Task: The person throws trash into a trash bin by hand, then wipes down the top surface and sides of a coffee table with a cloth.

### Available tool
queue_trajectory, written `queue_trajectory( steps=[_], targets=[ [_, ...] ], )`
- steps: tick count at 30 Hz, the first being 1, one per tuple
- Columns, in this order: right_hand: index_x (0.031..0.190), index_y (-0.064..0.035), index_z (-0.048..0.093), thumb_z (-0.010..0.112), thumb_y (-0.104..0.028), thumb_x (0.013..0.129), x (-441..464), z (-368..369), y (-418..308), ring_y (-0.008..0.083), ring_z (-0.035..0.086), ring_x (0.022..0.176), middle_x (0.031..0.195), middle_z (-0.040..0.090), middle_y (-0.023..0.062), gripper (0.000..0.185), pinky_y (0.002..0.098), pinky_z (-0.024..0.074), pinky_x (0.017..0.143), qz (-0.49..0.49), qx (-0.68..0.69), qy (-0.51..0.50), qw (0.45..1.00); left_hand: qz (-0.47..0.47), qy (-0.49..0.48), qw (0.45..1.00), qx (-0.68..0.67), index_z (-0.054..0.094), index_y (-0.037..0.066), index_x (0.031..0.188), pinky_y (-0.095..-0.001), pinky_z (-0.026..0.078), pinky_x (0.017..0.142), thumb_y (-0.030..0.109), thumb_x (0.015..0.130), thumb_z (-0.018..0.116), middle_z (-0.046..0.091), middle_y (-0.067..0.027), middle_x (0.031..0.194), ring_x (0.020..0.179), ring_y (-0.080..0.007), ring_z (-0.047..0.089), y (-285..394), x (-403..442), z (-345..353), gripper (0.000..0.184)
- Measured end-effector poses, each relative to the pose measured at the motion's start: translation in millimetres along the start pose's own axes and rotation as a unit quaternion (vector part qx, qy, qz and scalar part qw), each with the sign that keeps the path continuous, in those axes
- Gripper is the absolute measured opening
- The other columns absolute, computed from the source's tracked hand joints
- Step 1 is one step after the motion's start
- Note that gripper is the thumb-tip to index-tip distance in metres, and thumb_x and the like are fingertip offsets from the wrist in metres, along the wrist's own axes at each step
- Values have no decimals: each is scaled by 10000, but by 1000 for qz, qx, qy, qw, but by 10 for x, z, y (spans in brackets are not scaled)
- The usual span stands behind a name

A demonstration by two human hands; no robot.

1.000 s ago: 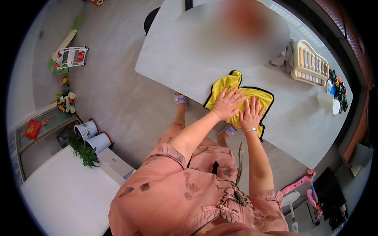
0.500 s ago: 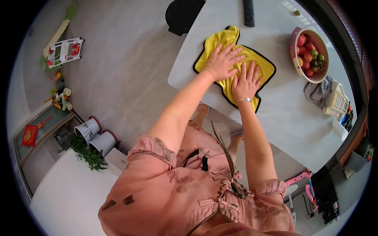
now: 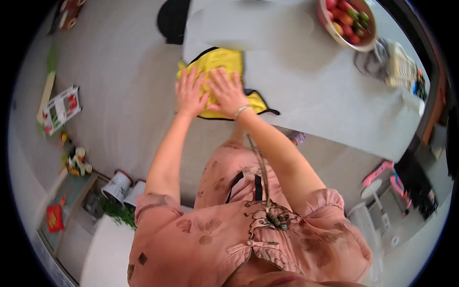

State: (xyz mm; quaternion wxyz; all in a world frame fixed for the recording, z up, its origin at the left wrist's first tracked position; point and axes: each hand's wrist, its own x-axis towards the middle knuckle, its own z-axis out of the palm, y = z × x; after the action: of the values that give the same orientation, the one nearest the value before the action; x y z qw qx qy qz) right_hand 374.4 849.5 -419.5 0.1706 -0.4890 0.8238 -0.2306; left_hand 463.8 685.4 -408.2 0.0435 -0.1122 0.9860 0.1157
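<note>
A yellow cloth (image 3: 222, 60) with black edging lies on the left end of the pale table, its lower edge close to the table's near edge. My left hand (image 3: 191, 94) rests flat on the cloth's left part with fingers spread. Just beside it, my right hand (image 3: 228, 92), with a silver bracelet at the wrist, presses flat on the middle of the cloth, fingers also apart. A corner of the cloth reaches out to the right, past my right wrist.
On the table (image 3: 306, 91) stand a basket of fruit (image 3: 373, 44), a grey cloth (image 3: 373, 62) and a cream rack (image 3: 401, 64). A black stool (image 3: 173, 21) is by the table's left edge. Potted plants (image 3: 117, 186) stand on the floor at left.
Both hands have moved left over the table with the yellow cloth, to its left end. The cloth is bunched differently. My view has shifted, so the fruit basket sits higher in it.
</note>
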Motion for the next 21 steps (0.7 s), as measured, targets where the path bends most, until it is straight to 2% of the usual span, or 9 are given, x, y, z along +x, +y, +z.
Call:
queue_trajectory(
  steps=[1,3,4,6,7,9,12,17,21],
  targets=[
    [1451,-116,358,621,-636,726,-108,43,-7,318,108,1455,1563,186,113,929,588,82,1132,-15,8,-4,1000,8,-19,1000,24,391,142,1423,-608,151,1111,401,768,677,260,-104,1536,1421,-382,183,46,-135,42,761],
    [1451,-116,354,604,-523,790,-305,-46,-7,295,127,1455,1568,187,93,815,559,89,1147,-49,-15,-49,997,47,-20,998,45,341,88,1439,-604,126,1118,430,760,682,238,-153,1537,1427,-400,148,153,-336,104,834],
    [1451,-116,354,604,-523,790,-420,-19,38,295,127,1455,1568,187,93,815,559,89,1147,-29,-22,-48,998,50,-35,997,47,329,70,1440,-603,128,1116,462,752,686,228,-167,1538,1428,-406,143,237,-408,120,868],
    [1454,-119,343,548,-356,858,-694,99,145,266,146,1454,1570,191,72,673,530,92,1164,-92,-178,55,978,65,-52,995,46,317,52,1440,-602,130,1114,494,744,689,218,-182,1538,1428,-412,137,404,-517,167,905],
    [1454,-119,343,548,-356,858,-834,81,222,266,146,1454,1570,191,72,673,530,92,1164,-79,-182,56,978,86,-57,992,75,305,37,1441,-600,140,1110,514,724,703,213,-190,1538,1429,-414,135,501,-542,208,949],
    [1467,-134,307,482,-217,867,-1105,2,397,218,162,1452,1566,208,52,630,486,102,1180,-93,-91,66,989,116,-58,986,103,293,23,1442,-598,150,1106,535,704,716,208,-199,1538,1430,-416,133,715,-524,295,993],
    [1475,-133,285,492,-230,869,-1213,-119,401,206,166,1451,1565,213,37,647,466,96,1186,-54,-136,66,987,169,-61,977,112,275,0,1433,-596,187,1094,525,642,770,209,-207,1535,1426,-420,148,791,-379,290,1070],
    [1454,-132,329,525,-210,848,-1316,-303,386,201,212,1438,1550,252,41,641,452,131,1181,-23,-90,108,990,216,-74,967,118,305,-5,1410,-603,185,1097,530,634,772,216,-209,1532,1425,-420,151,942,-212,123,1052],
    [1440,-152,353,524,-199,842,-1432,-513,357,199,242,1428,1545,269,37,624,453,137,1178,-2,-129,114,985,244,-72,962,95,346,-9,1386,-607,173,1102,541,635,767,229,-209,1525,1427,-415,149,1126,-123,-30,1022]
  ],
)
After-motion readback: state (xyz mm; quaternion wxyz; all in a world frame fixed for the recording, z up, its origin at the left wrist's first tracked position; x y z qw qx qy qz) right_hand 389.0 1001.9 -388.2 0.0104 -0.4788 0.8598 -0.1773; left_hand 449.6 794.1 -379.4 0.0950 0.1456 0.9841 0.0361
